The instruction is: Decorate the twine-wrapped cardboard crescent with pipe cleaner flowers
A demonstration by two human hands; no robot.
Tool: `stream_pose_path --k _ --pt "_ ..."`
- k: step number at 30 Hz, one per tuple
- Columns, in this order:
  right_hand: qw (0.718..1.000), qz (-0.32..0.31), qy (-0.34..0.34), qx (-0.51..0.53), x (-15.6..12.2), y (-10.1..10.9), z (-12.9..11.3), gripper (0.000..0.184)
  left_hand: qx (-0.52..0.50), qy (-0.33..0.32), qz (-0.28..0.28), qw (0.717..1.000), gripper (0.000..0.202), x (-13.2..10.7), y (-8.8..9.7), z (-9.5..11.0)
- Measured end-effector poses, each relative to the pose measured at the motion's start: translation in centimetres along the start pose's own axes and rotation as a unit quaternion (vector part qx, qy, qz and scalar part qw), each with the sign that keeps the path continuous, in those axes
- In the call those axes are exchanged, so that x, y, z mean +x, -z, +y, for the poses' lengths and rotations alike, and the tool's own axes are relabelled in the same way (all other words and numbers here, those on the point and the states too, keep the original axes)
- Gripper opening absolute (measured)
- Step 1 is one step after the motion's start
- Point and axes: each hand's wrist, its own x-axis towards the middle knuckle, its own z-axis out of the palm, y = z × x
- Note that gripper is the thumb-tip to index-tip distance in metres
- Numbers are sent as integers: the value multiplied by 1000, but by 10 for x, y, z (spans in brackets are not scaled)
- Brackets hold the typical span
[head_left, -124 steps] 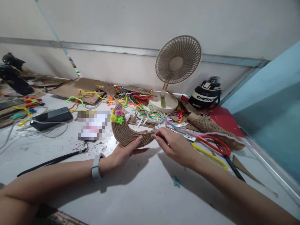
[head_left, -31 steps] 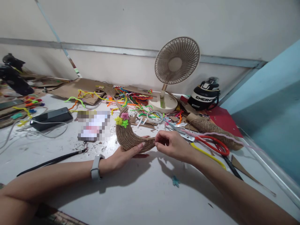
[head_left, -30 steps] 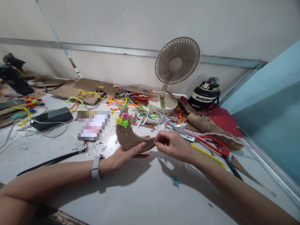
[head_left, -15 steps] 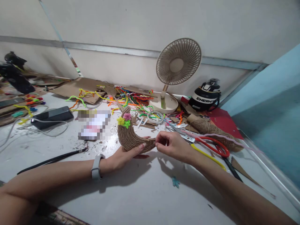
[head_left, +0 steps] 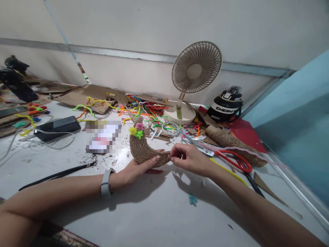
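Note:
A crescent shape wrapped in jute twine point(head_left: 141, 149) is held just above the table, its curve facing down. Yellow, pink and green pipe-cleaner flowers point(head_left: 137, 130) sit near its upper left tip. My left hand point(head_left: 137, 170) grips the crescent from below, thumb on the front and fingers behind. At the right tip, my right hand point(head_left: 189, 158) pinches the end between thumb and fingertips; whether a loose bit of twine is in the pinch cannot be made out. A small blue pipe-cleaner flower point(head_left: 192, 200) lies on the table below my right hand.
Red-handled scissors point(head_left: 235, 161) and a twine roll point(head_left: 226, 139) lie to the right. Behind are a tape ring point(head_left: 170, 128), tangled pipe cleaners point(head_left: 147, 109), a desk fan point(head_left: 196, 67) and a black jug point(head_left: 224, 104). Leftward lie a phone point(head_left: 104, 139) and a black power bank point(head_left: 58, 128).
Almost nothing differs. Both hands keep their hold on the crescent, with only a very slight shift of the fingers and of the view.

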Motion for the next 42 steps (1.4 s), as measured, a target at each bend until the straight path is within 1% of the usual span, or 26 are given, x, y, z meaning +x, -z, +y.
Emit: stream_pose_path --k 10,21,26,31,34,38,42 --pt "1000 15 -3 14 1 -5 3 4 -1 0 -1 1000 48 0 0 0" --pt "999 48 -3 -19 0 -12 3 3 8 6 -2 1000 48 -1 -3 2" --pt "997 66 -10 -34 -2 -16 3 7 11 9 -4 1000 48 -2 -2 0" --pt "997 68 -19 -28 -3 -17 1 9 15 8 -6 1000 49 -1 -1 0" --pt "998 58 -23 -10 -1 -14 2 10 12 8 -3 1000 49 -1 -2 1" --pt "998 40 -32 24 1 -11 3 7 -1 9 6 1000 49 -1 -3 2" --pt "998 38 -39 37 2 -10 4 6 -8 16 9 1000 49 -1 -4 2"
